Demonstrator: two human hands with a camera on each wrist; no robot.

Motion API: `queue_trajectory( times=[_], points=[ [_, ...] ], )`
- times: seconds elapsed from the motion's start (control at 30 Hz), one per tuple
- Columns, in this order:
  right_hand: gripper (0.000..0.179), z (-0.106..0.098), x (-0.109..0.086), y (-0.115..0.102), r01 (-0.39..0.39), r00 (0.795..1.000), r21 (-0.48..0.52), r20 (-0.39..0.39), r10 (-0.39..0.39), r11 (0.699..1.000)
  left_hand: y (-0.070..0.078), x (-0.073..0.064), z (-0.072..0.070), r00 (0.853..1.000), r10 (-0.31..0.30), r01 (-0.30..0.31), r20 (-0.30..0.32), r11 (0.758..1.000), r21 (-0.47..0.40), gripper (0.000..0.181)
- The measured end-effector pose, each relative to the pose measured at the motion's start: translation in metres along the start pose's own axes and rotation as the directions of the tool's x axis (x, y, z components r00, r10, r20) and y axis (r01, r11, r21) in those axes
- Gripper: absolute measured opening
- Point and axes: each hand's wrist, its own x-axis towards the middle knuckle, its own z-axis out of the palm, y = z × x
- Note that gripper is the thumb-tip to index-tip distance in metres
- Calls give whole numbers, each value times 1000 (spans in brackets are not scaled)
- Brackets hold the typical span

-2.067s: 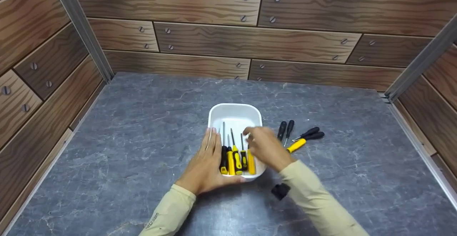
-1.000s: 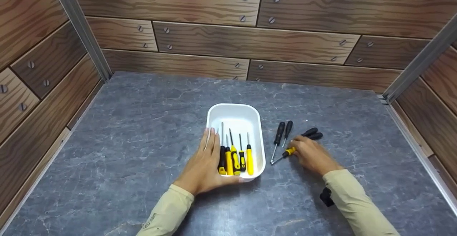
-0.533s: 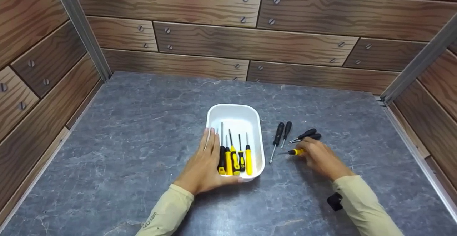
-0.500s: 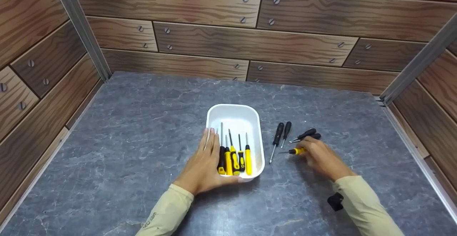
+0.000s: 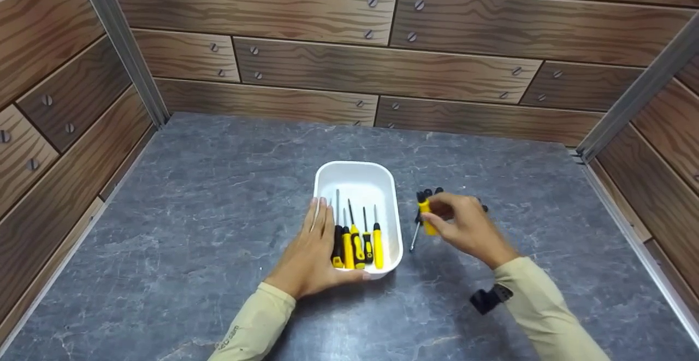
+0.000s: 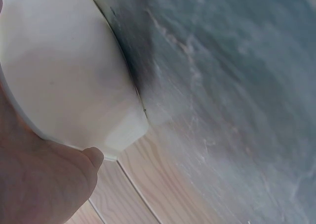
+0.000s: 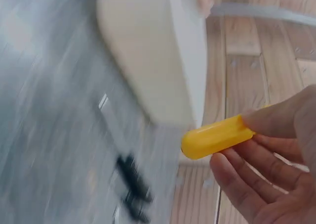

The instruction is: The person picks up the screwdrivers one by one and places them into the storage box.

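Note:
A white plastic tray [image 5: 397, 213] stands mid-table in the head view, with several yellow and black screwdrivers [image 5: 378, 246] side by side in its near half. Along its left side lies my left hand [image 5: 306, 262], fingers straight, the thumb [image 6: 94, 157] against the near end. Right of the tray and above the table, my right hand [image 5: 472, 230] pinches a yellow-handled screwdriver [image 5: 424, 207] between thumb and fingers. The right wrist view shows its yellow handle [image 7: 212, 139]; the shaft cannot be made out.
Under and behind my right hand lie black-handled screwdrivers [image 7: 132, 179], partly covered in the head view; one metal shaft [image 5: 415, 235] points toward me. Wood-patterned walls [image 5: 306, 66] enclose the grey marbled table [image 5: 218, 186] at the back and sides.
My right hand went from the tray to the loose tools, took hold of the yellow screwdriver, then lifted it leftward toward the tray, its handle now more upright. My left hand stays at the tray.

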Motion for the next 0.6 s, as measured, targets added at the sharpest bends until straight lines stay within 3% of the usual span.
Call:
queue_trajectory(
  times=[0.13, 0.27, 0.43, 0.6],
  points=[
    [43, 16, 15, -18, -38, 999, 116, 21, 35, 993, 0, -1, 0, 1000, -13, 13, 14, 1000, -6, 141],
    [62, 31, 26, -33, -114, 988, 87, 111, 104, 990, -1, -1, 1, 1000, -6, 6, 3, 1000, -3, 140],
    [39, 50, 34, -42, -147, 968, -81, 193, 160, 986, 0, 0, 1, 1000, 1, -1, 0, 1000, -1, 139],
    [29, 66, 37, -42, -62, 976, -266, 188, 114, 962, 0, 0, -1, 1000, 1, -1, 4, 1000, -9, 139]
  ],
)
